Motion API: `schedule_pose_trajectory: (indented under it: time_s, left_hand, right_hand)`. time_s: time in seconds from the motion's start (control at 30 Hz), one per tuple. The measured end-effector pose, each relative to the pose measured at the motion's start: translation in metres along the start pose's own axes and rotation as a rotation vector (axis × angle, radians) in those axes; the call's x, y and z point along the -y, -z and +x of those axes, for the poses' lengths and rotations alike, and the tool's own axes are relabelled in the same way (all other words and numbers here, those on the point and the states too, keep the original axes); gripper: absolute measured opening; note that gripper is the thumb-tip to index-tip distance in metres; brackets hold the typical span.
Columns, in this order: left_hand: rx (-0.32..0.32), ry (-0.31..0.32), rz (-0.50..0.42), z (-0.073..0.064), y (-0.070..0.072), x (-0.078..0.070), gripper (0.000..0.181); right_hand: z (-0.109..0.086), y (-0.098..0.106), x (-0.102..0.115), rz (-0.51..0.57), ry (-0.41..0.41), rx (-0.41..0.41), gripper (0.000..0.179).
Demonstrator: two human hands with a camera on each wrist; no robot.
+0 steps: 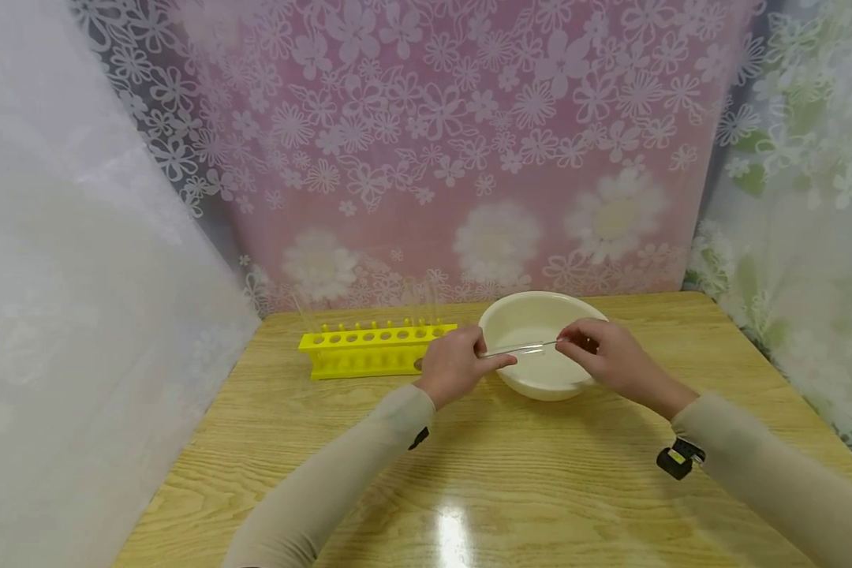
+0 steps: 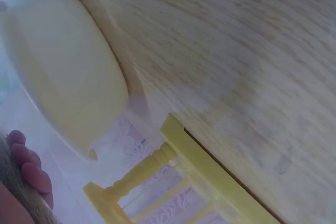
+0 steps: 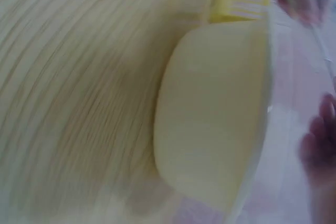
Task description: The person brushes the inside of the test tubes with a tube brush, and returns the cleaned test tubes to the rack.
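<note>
In the head view my left hand [image 1: 456, 364] grips a clear glass test tube [image 1: 528, 349], held nearly level over the left side of a cream basin [image 1: 548, 390]. My right hand [image 1: 616, 361] pinches the thin wire handle of a test tube brush [image 1: 550, 342], which runs into the tube's open end. Greyish bristles [image 2: 21, 182] show beside the curled left fingers in the left wrist view. Both hands, the tube and the wire appear blurred above the basin rim in the right wrist view. The left palm hides the tube's middle.
A yellow test tube rack [image 1: 369, 364] stands left of the basin, with several clear glass tubes upright or leaning in its end holes. The wooden table [image 1: 539, 489] extends toward me. Flowered curtains [image 1: 426, 158] hang behind and at the sides.
</note>
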State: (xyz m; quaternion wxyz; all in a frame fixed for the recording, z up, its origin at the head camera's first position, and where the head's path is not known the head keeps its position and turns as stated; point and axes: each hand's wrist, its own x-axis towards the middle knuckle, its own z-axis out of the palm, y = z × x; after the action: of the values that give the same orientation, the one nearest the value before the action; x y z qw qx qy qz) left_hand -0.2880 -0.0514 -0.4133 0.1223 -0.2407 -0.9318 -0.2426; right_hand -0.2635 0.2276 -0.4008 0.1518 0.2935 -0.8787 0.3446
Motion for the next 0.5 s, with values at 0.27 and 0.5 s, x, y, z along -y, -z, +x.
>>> schedule_pose_trajectory:
  time_s: [0.27, 0.5]
  left_hand:
    - [0.069, 0.067, -0.116, 0.0020, 0.0063, -0.0007, 0.055]
    - [0.066, 0.062, -0.108, 0.0002, 0.0059, 0.0006, 0.054]
  right_hand:
    - [0.0019, -0.0024, -0.0042, -0.478, 0.614, -0.263, 0.036]
    - [0.0037, 0.0021, -0.0011, -0.447, 0.632, -0.208, 0.035]
